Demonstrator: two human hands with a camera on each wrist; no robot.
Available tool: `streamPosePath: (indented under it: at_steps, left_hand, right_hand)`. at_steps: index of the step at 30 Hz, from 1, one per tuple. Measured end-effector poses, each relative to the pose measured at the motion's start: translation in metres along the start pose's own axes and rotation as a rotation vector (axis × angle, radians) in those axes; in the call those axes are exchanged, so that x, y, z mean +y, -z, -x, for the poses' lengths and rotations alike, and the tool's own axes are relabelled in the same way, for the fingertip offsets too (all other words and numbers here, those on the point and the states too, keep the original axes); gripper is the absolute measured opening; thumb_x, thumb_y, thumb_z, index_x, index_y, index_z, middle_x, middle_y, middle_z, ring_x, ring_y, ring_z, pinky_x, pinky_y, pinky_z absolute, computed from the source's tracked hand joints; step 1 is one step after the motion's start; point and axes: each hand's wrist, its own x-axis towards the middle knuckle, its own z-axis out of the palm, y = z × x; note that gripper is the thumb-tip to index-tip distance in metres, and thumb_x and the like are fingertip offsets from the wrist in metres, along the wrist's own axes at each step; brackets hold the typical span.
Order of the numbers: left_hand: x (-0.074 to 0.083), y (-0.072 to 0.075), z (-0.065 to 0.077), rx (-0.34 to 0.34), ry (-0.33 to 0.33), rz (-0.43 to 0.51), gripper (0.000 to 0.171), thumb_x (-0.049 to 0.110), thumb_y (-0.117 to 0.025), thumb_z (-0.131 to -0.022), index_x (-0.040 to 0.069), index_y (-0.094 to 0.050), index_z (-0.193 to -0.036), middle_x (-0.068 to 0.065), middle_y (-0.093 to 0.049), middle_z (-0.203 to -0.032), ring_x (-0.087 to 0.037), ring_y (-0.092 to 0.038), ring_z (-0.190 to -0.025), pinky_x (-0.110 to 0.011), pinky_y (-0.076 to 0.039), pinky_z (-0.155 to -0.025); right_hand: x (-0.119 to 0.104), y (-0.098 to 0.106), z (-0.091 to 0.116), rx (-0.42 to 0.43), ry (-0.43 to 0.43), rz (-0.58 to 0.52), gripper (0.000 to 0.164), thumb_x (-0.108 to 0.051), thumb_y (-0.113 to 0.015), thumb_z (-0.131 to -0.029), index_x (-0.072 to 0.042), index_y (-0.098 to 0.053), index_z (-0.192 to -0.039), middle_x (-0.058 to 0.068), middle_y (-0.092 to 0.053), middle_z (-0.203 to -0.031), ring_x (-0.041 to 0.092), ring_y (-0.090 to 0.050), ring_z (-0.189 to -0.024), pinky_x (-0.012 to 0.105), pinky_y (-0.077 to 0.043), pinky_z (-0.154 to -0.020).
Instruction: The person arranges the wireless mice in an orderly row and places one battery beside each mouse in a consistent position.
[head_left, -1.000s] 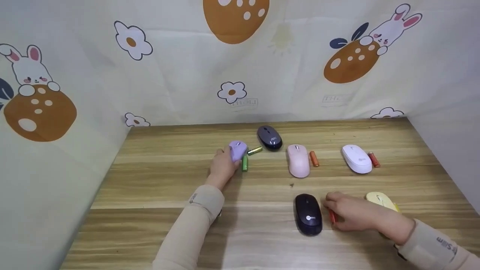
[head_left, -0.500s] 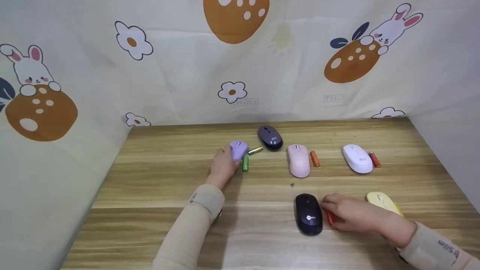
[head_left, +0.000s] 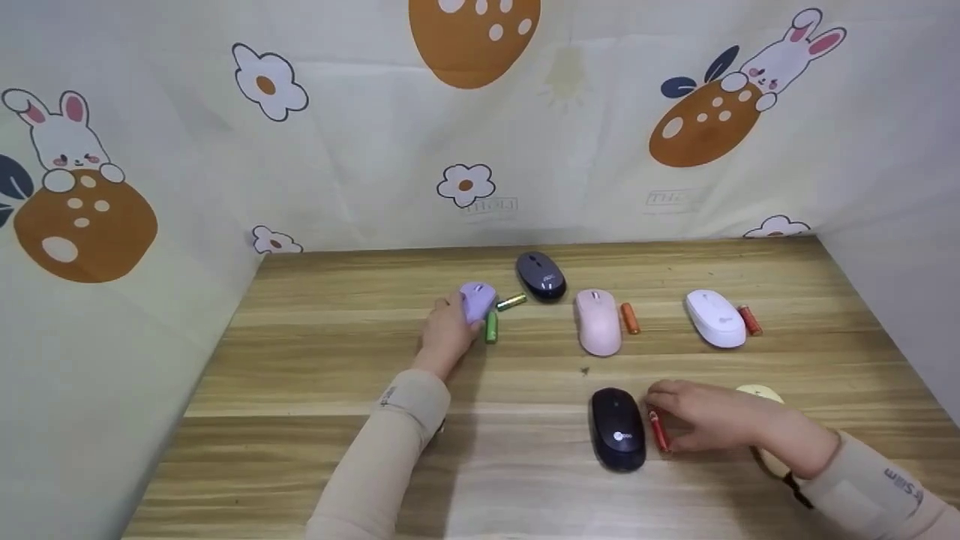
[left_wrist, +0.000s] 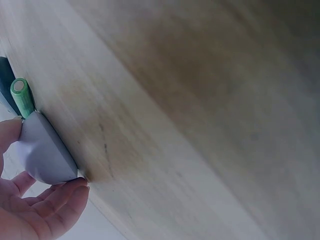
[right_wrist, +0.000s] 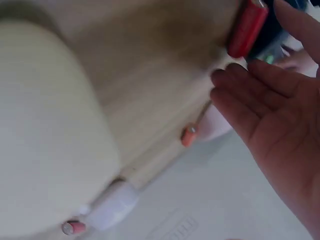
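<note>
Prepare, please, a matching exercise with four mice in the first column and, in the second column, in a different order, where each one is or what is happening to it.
Column one
1. Purple mouse
2. Pink mouse
3. Yellow mouse
4. Grey mouse

Column two
A. Beside the orange battery
B. Farther back on the table than the other three
C. Held by the left hand
D. Partly hidden by the right arm in the head view

Right pairs: 1-C, 2-A, 3-D, 4-B

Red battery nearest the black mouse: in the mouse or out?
Out. The head view shows the red battery exposed on the table, between the black mouse and the right hand.
</note>
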Motion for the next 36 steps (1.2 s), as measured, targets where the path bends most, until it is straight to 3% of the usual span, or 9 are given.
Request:
streamPosePath:
  at_steps: [3,7,12,16,21,25,36]
  left_hand:
    - [0.0,0.0,0.0,-0.001,0.003,-0.001,0.06,0.035,-0.058,-0.074,0.008,-0.035,-0.123,-0.016,-0.047,-0.104,-0.029,-0.05,-0.09,-0.042,-0.041,-0.072]
    - [0.0,-0.001,0.0,-0.002,0.009,0.011,0.059,0.035,-0.058,-0.074,0.008,-0.036,-0.122,-0.016,-0.047,-0.103,-0.029,-0.05,-0.089,-0.041,-0.042,-0.072]
    - [0.0,-0.001,-0.001,-0.006,0.014,0.018,0.059,0.035,-0.058,-0.074,0.007,-0.036,-0.122,-0.016,-0.047,-0.103,-0.029,-0.05,-0.089,-0.041,-0.041,-0.072]
    - [0.0,-0.001,-0.001,0.001,0.0,0.004,0.059,0.035,-0.058,-0.074,0.007,-0.036,-0.121,-0.017,-0.047,-0.102,-0.03,-0.051,-0.088,-0.041,-0.041,-0.071]
    - [0.001,0.0,-0.001,0.002,-0.008,-0.007,0.06,0.035,-0.059,-0.074,0.007,-0.036,-0.121,-0.017,-0.048,-0.1,-0.03,-0.051,-0.087,-0.039,-0.041,-0.072]
    - [0.001,0.001,-0.002,-0.003,0.0,0.0,0.062,0.036,-0.059,-0.073,0.008,-0.035,-0.123,-0.017,-0.047,-0.101,-0.03,-0.05,-0.087,-0.04,-0.041,-0.073]
    - [0.002,0.001,-0.002,0.015,-0.012,0.007,0.058,0.034,-0.061,-0.071,0.004,-0.041,-0.115,-0.017,-0.049,-0.097,-0.029,-0.05,-0.086,-0.04,-0.041,-0.072]
  right_hand:
    - [0.003,0.015,-0.007,-0.008,-0.016,-0.005,0.045,-0.016,-0.063,-0.069,0.006,-0.05,-0.106,0.016,-0.05,-0.104,0.028,-0.05,-0.094,0.039,-0.04,-0.078]
    - [0.007,0.028,-0.03,0.073,-0.034,0.027,0.035,-0.01,-0.06,-0.071,0.005,-0.053,-0.101,0.016,-0.054,-0.098,0.028,-0.053,-0.087,0.038,-0.043,-0.072]
    - [0.008,0.039,-0.079,0.192,-0.098,-0.028,0.029,-0.006,-0.057,-0.072,0.008,-0.056,-0.097,0.016,-0.056,-0.089,0.025,-0.055,-0.079,0.034,-0.044,-0.067]
    - [0.01,0.045,-0.123,0.276,-0.214,-0.089,0.029,-0.006,-0.054,-0.073,0.008,-0.055,-0.097,0.019,-0.057,-0.09,0.027,-0.055,-0.08,0.035,-0.044,-0.068]
    - [0.019,0.051,-0.169,0.251,-0.407,-0.162,0.038,-0.008,-0.05,-0.074,0.007,-0.048,-0.109,0.023,-0.053,-0.102,0.03,-0.051,-0.091,0.039,-0.041,-0.076]
    - [0.028,0.05,-0.196,0.221,-0.514,-0.195,0.044,-0.011,-0.049,-0.077,0.002,-0.041,-0.118,0.023,-0.045,-0.113,0.031,-0.046,-0.099,0.039,-0.038,-0.082]
    - [0.033,0.031,-0.224,0.212,-0.632,-0.162,0.047,-0.021,-0.051,-0.081,-0.003,-0.038,-0.122,0.025,-0.039,-0.116,0.032,-0.046,-0.1,0.041,-0.038,-0.081]
